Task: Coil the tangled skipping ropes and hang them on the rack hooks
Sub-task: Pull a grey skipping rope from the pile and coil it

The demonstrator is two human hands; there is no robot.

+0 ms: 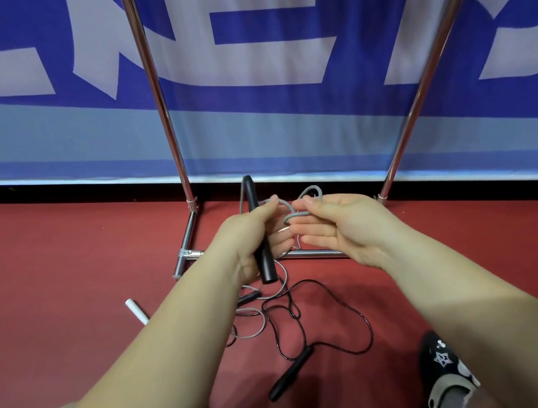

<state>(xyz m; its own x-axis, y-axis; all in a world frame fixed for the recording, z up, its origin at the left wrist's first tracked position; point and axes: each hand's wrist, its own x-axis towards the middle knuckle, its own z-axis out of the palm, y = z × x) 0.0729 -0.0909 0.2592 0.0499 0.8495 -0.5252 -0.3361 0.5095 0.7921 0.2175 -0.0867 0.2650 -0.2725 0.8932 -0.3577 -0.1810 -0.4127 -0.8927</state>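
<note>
A dark red floor [62, 267] runs back to a blue banner [273, 47] printed with large pale lettering, with a lighter blue band along its lower part. A black strip [51, 189] lies where the banner's bottom edge meets the floor.

Open red floor [45, 270] is lying free at left and right of frame, while the rack base bars [312, 253] and tangled ropes [297, 317] are blocking the lower centre.
</note>
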